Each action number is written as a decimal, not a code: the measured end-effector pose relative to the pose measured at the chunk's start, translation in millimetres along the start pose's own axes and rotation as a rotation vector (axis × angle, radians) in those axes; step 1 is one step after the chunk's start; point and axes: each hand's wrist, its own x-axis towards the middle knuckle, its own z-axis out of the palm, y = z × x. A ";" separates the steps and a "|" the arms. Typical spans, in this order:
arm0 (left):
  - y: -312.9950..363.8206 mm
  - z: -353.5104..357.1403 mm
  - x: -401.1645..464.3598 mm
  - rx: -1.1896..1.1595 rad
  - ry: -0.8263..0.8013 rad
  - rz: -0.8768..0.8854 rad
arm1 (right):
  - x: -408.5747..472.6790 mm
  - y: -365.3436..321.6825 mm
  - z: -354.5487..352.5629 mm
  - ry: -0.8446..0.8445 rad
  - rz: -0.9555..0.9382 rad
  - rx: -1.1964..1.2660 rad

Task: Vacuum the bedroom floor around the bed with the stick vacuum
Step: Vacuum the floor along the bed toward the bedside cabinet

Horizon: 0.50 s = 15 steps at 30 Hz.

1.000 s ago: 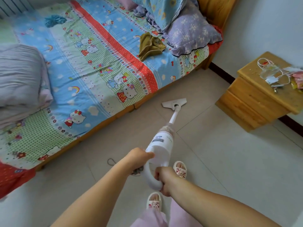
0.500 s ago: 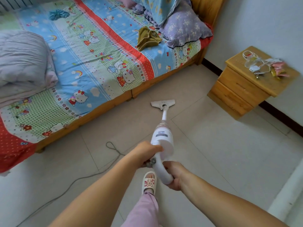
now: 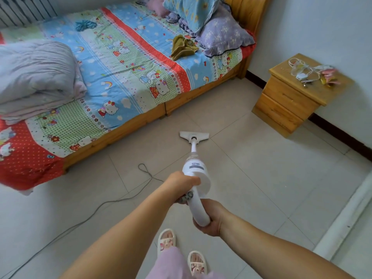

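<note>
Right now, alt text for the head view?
Both hands grip a white stick vacuum, left hand above right hand, its floor head on pale tiles beside a wooden bed. A grey cord trails left; a wooden nightstand stands against the right wall.

Bright, soft daylight; wide-angle edge distortion

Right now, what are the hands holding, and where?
Both hold the white stick vacuum: left hand at the body's base, right hand on the looped handle's end.
</note>
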 end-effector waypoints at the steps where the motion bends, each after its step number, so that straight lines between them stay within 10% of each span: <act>1: -3.8 -3.0 -5.4 0.002 0.011 0.003 | -0.8 5.7 3.3 -0.014 -0.003 0.010; 15: -99.0 -87.7 -46.7 -0.037 0.014 -0.018 | -8.8 83.1 104.1 -0.009 0.015 -0.072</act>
